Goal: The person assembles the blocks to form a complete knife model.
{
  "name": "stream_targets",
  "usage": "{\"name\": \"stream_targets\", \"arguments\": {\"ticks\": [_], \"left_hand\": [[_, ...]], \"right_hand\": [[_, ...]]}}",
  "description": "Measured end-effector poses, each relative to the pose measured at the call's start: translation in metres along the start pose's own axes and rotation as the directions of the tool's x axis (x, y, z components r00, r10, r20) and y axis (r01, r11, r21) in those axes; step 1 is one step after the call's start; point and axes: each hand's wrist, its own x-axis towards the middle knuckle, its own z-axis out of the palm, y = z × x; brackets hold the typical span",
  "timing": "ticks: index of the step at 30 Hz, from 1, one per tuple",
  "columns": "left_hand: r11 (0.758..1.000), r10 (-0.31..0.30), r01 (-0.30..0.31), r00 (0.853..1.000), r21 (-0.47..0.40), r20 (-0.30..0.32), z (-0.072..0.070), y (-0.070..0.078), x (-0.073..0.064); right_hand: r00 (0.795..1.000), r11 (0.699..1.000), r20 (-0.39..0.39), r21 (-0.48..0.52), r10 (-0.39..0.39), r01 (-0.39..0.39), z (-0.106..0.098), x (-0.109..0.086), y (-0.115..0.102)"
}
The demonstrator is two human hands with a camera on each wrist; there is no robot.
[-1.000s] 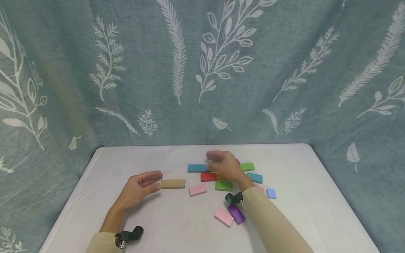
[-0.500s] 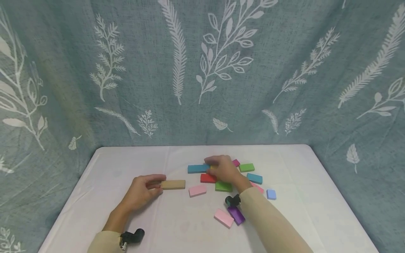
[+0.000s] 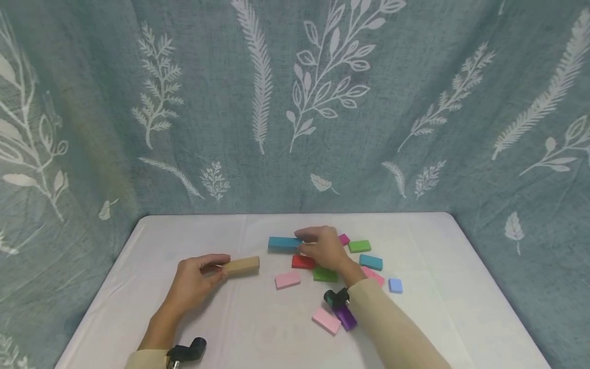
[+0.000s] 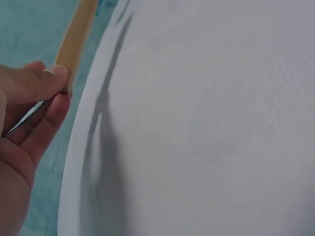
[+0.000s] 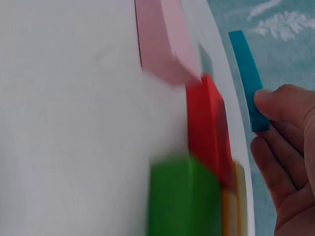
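the left hand (image 3: 195,282) sits left of centre in the head view, thumb and fingers pinching the near end of a tan block (image 3: 241,266) that is tipped slightly off the white surface (image 3: 258,338). in the left wrist view the same tan block (image 4: 75,42) runs up to the top left of the frame, clamped between thumb and forefinger. the right hand (image 3: 324,249) is at the middle of the head view, fingers curled on the end of a teal block (image 3: 284,243) just left of it; the right wrist view shows the thumb pressed on that teal block (image 5: 248,78) at the upper right. just below the right hand lie a red block (image 3: 301,262) and a green block (image 3: 323,274), with a pink block (image 3: 288,279) lower left of them. right of the wrist lie another green block (image 3: 359,246), a second teal block (image 3: 371,262) and a small light blue block (image 3: 395,285). near the sleeve at lower centre, a purple block (image 3: 345,318) and a second pink block (image 3: 325,321) lie side by side.
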Motion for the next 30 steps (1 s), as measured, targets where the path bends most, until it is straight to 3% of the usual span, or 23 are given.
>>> {"name": "stream_targets", "arguments": {"ticks": [4, 9, 12, 15, 22, 30], "left_hand": [[0.999, -0.042, 0.042, 0.997, 0.008, -0.058, -0.008, 0.0, -0.004], [0.993, -0.121, 0.122, 0.989, 0.005, -0.089, -0.005, -0.004, -0.011], [0.992, -0.124, 0.124, 0.986, -0.007, -0.113, -0.001, -0.005, -0.015], [0.994, -0.113, 0.11, 0.984, -0.023, -0.137, 0.001, -0.005, -0.017], [0.994, -0.087, 0.082, 0.994, -0.068, -0.072, 0.016, 0.001, -0.012], [0.992, -0.089, 0.087, 0.996, -0.096, -0.017, 0.027, 0.008, -0.005]], "right_hand": [[1.0, 1.0, 0.003, 0.005, -0.023, 0.023, 0.012, 0.004, -0.009], [0.998, 0.997, 0.046, -0.071, 0.031, -0.028, 0.029, 0.004, -0.015], [0.996, 0.993, 0.068, -0.103, 0.059, -0.052, 0.035, -0.001, -0.014], [0.996, 0.992, 0.075, -0.121, 0.039, -0.03, 0.036, -0.013, -0.014], [0.999, 0.993, 0.047, -0.117, -0.017, 0.022, 0.027, -0.053, -0.008], [0.997, 0.994, 0.072, -0.109, 0.041, -0.033, 0.021, -0.089, -0.008]]}}
